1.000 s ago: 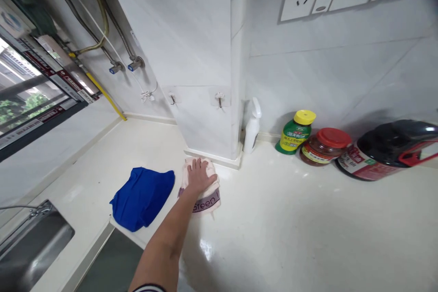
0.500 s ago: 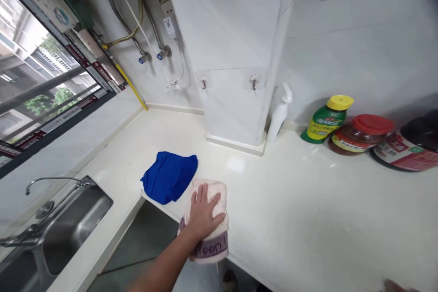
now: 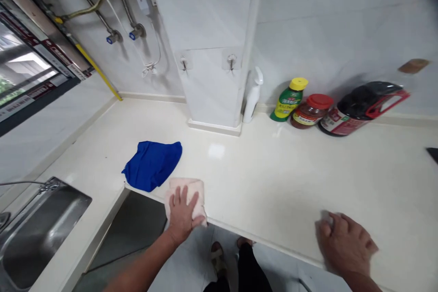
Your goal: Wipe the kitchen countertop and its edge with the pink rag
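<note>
My left hand (image 3: 183, 212) lies flat with fingers spread on a folded pale pink towel (image 3: 192, 187) at the counter's front edge. Just beyond it, a crumpled blue cloth (image 3: 152, 164) lies on the counter. My right hand (image 3: 347, 244) rests on the white countertop at the right, its fingers curled under into a loose fist. I see nothing held in it, though its palm side is hidden.
Along the wall stand a white spray bottle (image 3: 252, 98), a green-and-yellow bottle (image 3: 287, 102), a red-lidded jar (image 3: 310, 112) and a large dark jug (image 3: 356, 112). A steel sink (image 3: 44, 237) is at left. A pillar (image 3: 208, 91) juts out behind the blue cloth.
My right hand has come into view and onto the counter. The towel's purple lettered band, which hung over the edge, no longer shows. The view has shifted to the right.
</note>
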Demonstrator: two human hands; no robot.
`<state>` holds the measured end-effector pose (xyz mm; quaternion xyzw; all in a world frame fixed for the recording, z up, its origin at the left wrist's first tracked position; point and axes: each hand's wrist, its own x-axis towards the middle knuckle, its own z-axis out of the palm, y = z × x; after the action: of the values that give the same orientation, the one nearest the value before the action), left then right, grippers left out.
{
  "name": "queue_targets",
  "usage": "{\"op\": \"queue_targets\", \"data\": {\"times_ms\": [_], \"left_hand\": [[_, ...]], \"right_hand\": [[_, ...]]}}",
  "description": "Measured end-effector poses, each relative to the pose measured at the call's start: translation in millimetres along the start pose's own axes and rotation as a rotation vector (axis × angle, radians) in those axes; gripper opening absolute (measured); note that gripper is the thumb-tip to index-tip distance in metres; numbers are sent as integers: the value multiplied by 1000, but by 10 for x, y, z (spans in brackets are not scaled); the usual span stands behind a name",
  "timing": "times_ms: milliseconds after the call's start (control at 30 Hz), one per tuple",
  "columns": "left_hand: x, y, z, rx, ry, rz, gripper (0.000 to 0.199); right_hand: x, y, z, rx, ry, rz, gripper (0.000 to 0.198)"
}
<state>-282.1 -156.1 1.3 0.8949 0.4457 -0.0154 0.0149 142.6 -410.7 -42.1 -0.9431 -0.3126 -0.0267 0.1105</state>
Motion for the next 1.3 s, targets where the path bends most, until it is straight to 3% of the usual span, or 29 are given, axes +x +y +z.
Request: {"op": "queue_targets", "data": {"times_ms": [167,367,467,533,600,667,767,833,967,1033,1167,1300], "left_hand": [[19,783,167,-54,-78,368,97],[176,1848,161,-83,-87,778,72],[188,2262,69,-110,8,860,61],[185,2309,21,-122,59,868,57],[191,2136,12,-116,46,853,57],[202,1773,40,-92,-11,778,58],[216,1008,85,-29,-80,574,60],[221,436,75,-5,-83,514,60],[242,-639,-31,121,-2,334,53],[265,-1053,-82,179,34,361,49],[309,-1475,-129,290,116,460,48],[314,-1366,-125,353,116,427,52]], "right_hand": [[-8,-116,-84,-20,93,-28,43],[4,-129,-122,-7,114,-24,41],[2,-103,-130,16,107,-18,42],[0,-74,-124,30,89,-9,42],[-1,-49,-111,35,75,5,44],[-3,-35,-98,35,65,23,45],[-5,-39,-82,35,49,35,46],[-6,-49,-74,33,47,34,46],[0,-56,-56,28,57,30,46],[4,-53,-47,35,62,27,47],[9,-60,-35,38,87,4,46],[15,-105,-52,36,125,-14,42]]}}
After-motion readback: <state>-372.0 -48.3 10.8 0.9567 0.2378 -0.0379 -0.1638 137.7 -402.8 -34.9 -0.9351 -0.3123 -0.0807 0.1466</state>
